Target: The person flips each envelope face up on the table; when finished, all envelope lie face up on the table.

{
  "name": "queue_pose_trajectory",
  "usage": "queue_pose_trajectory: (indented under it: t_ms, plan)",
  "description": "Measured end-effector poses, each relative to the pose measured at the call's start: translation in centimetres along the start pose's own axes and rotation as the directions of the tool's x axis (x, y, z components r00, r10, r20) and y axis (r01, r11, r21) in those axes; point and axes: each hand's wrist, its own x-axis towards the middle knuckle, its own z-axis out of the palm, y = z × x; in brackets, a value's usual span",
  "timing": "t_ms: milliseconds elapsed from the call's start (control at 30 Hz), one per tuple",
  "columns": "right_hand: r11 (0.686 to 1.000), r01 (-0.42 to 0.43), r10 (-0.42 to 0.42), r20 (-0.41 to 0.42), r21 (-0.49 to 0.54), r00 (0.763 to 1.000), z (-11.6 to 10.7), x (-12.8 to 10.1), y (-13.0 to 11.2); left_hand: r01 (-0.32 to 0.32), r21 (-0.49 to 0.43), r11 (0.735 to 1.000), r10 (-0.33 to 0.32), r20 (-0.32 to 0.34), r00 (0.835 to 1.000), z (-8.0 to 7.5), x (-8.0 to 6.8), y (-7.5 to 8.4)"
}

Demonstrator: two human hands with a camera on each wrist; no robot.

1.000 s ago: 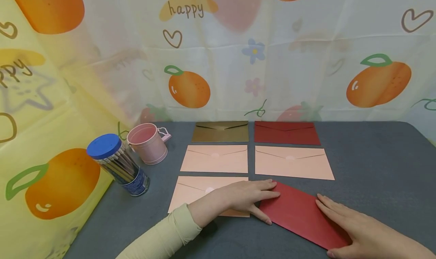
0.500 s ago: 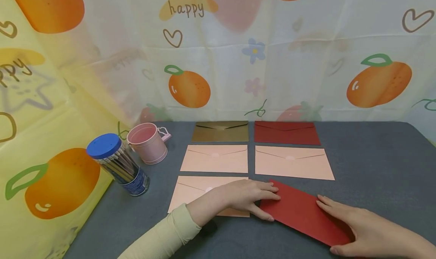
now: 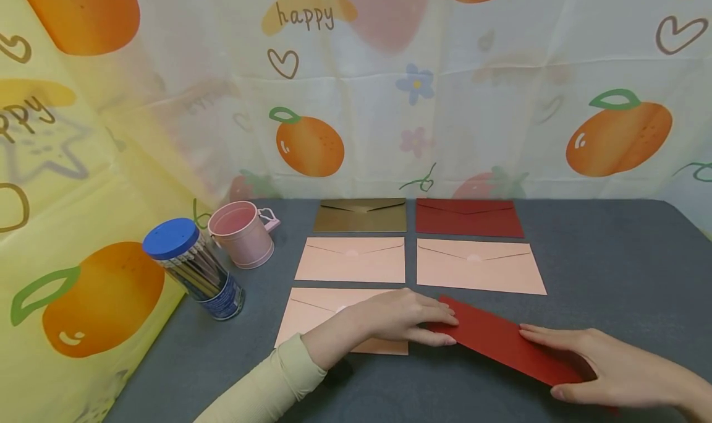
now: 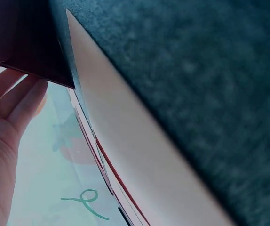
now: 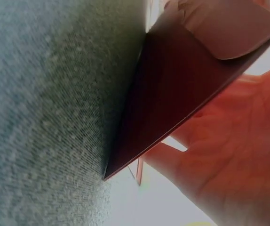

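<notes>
A red envelope (image 3: 500, 342) slants across the front of the table, plain side up, held between both hands. The left hand (image 3: 403, 318) pinches its left end, fingers on top and thumb at the near edge. The right hand (image 3: 612, 361) spans its right end, fingers at the far edge and thumb at the near one. In the right wrist view the envelope (image 5: 168, 89) tilts up from the dark tabletop, one corner close to the surface. The left forearm crosses over a pink envelope (image 3: 311, 311) and hides part of it.
Two more pink envelopes (image 3: 350, 259) lie behind, flap side up. A gold envelope (image 3: 360, 219) and another red envelope (image 3: 468, 220) form the back row. At left stand a pink bucket-like cup (image 3: 241, 237) and a blue-lidded jar (image 3: 194, 268) of pencil-like sticks. A patterned curtain (image 3: 367, 101) hangs behind.
The red envelope's near edge has tipped up, so its face looks narrower. The right hand has risen slightly with it, and the left thumb has moved up towards its fingers.
</notes>
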Motion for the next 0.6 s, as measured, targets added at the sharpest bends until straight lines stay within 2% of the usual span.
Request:
queue_pose_trajectory:
  t_ms: [100,233,333,433,500,600]
  plan:
    - [0.997,0.068,-0.066,-0.044,0.03,0.997,-0.3,-0.3,0.1,-0.074,0.026,0.997,0.076,-0.096,0.993,0.1,0.1,-0.1]
    - [0.995,0.096,-0.096,-0.122,-0.008,0.988,-0.8,-0.6,-0.2,-0.141,0.16,0.977,0.173,-0.212,0.962,0.1,0.3,-0.2]
    - [0.995,0.092,-0.097,-0.179,-0.033,0.979,-1.3,-0.8,-0.6,-0.147,0.262,0.954,0.222,-0.287,0.932,0.1,0.3,-0.2]
    - [0.994,0.105,-0.112,-0.25,-0.041,0.962,-1.7,-1.0,-1.0,-0.136,0.307,0.942,0.24,-0.335,0.911,0.0,0.3,-0.1]
    - [0.991,0.122,-0.132,-0.299,-0.052,0.945,-1.9,-1.1,-1.1,-0.128,0.317,0.94,0.241,-0.35,0.905,-0.1,0.2,0.0]
    - [0.984,0.158,-0.178,-0.36,-0.086,0.916,-2.0,-1.3,-1.2,-0.109,0.314,0.943,0.223,-0.357,0.907,-0.2,0.2,0.0]
